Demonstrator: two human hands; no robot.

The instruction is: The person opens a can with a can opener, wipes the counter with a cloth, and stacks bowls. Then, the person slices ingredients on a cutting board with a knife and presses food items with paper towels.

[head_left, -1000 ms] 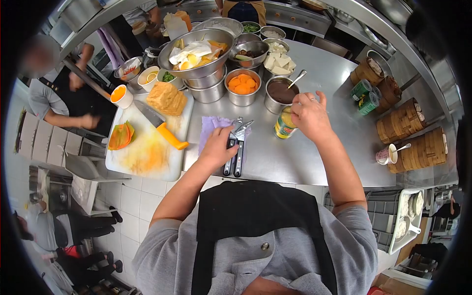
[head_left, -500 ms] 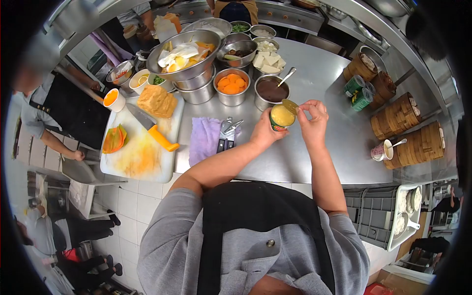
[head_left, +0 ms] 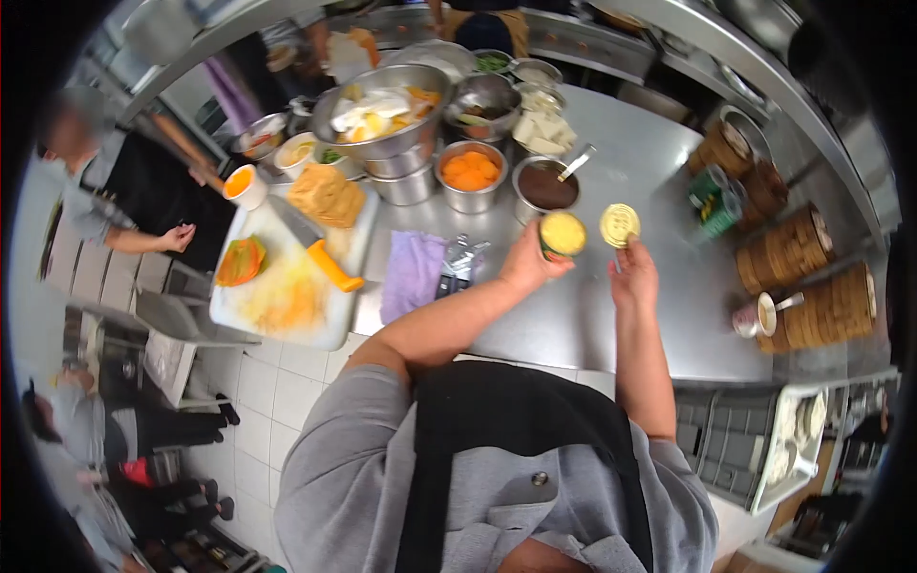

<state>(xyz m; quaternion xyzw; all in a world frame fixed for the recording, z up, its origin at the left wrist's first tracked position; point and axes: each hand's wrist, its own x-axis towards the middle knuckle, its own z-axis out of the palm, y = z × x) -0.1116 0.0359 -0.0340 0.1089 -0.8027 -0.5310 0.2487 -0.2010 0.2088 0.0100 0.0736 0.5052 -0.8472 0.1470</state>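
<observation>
a cutting board [head_left: 325,320] lies at the left on the desk [head_left: 707,325], a knife [head_left: 323,252] on it; right of the board, a cloth [head_left: 411,272], then a can opener [head_left: 466,256] beside it; farther right, a can [head_left: 562,234] in the left hand [head_left: 523,264], its lid [head_left: 620,223] in the right hand [head_left: 634,274]; behind the can, a sauce pot [head_left: 546,187] with a spoon [head_left: 576,162] in it; toward the right edge, bamboo steamers [head_left: 826,310]

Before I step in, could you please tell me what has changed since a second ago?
The left hand has left the black-handled tool and now holds the can. The right hand has drawn the lid off, away to the right, and holds it. The knife and cutting board stayed as they were.
</observation>
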